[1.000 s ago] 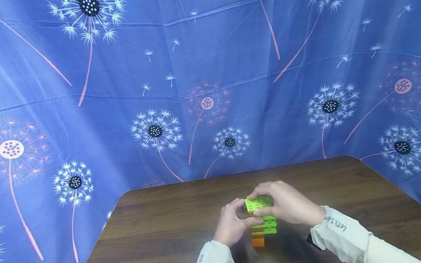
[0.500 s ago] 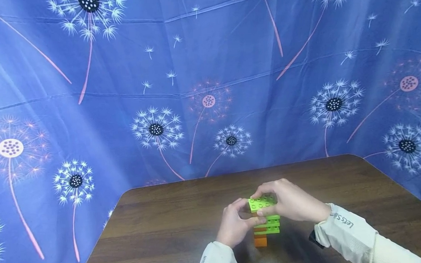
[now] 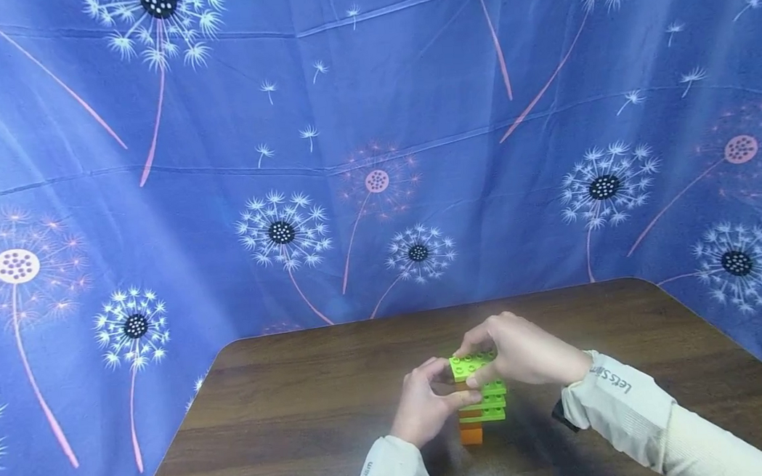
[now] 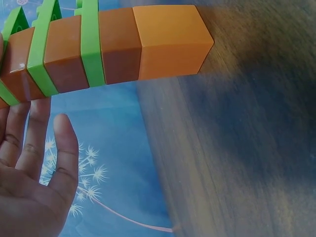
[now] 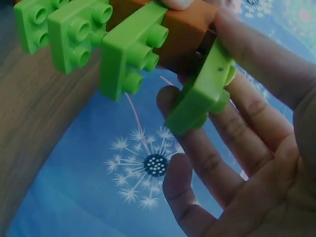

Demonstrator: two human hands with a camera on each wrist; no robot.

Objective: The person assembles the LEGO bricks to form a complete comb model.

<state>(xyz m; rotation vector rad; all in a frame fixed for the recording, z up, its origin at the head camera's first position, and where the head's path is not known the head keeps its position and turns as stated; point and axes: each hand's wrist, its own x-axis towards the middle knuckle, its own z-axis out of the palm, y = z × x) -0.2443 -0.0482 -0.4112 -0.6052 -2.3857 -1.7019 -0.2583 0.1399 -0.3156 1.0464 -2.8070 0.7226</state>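
Observation:
A tower of toy building bricks [image 3: 471, 434] stands upright on the table, an orange brick [image 4: 170, 42] at its foot. Above it, brown bricks [image 4: 121, 47] alternate with thin green bricks [image 5: 131, 54] that jut out to the right. My left hand [image 3: 420, 407] grips the upper part from the left, thumb in front and fingers behind. With its thumb and fingers my right hand [image 3: 525, 349] pinches the topmost green brick [image 5: 202, 86]. In the right wrist view that brick sits tilted, a dark gap showing between it and the brown brick beneath.
The dark wooden table [image 3: 287, 411] has rounded far corners. Behind it hangs a blue cloth [image 3: 373, 107] printed with dandelions, close to the table's back edge.
My right hand has risen slightly at the tower's top, so more of a lower green brick shows beneath it. The left hand keeps its hold on the tower.

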